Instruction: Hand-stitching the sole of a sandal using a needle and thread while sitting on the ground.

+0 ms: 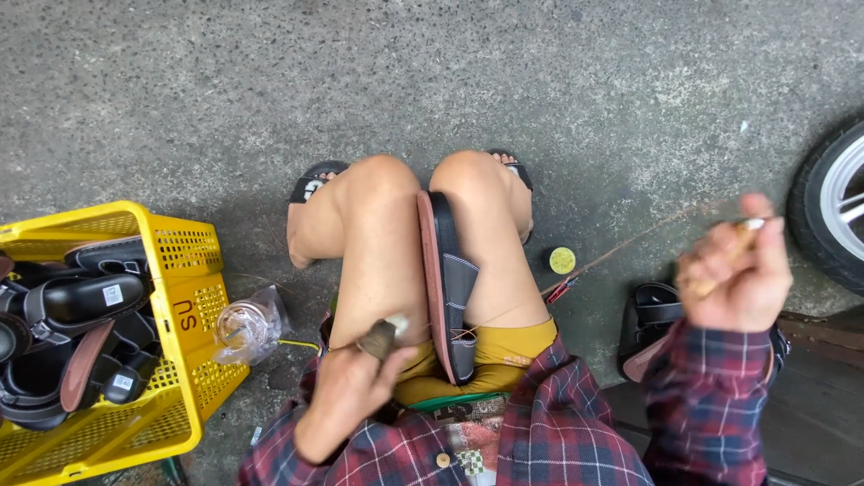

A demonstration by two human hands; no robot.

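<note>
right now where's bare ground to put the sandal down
Free: the wide concrete floor beyond the knees, and the strip between the right foot and the wheel, apart from a small yellow disc. Crowded: the yellow crate is full of sandals, a plastic cup lies beside it, and another sandal sits under the right hand.

Open concrete ahead, clutter crowding both sides

The concrete floor (450,72) beyond the knees is lying open, while a yellow crate (184,297) of sandals and a plastic cup (245,328) are blocking the left; a taut thread (630,245) is crossing the gap at right, with a small yellow tin (562,260), a black sandal (650,326) and a wheel (832,202) hemming that side.
</note>
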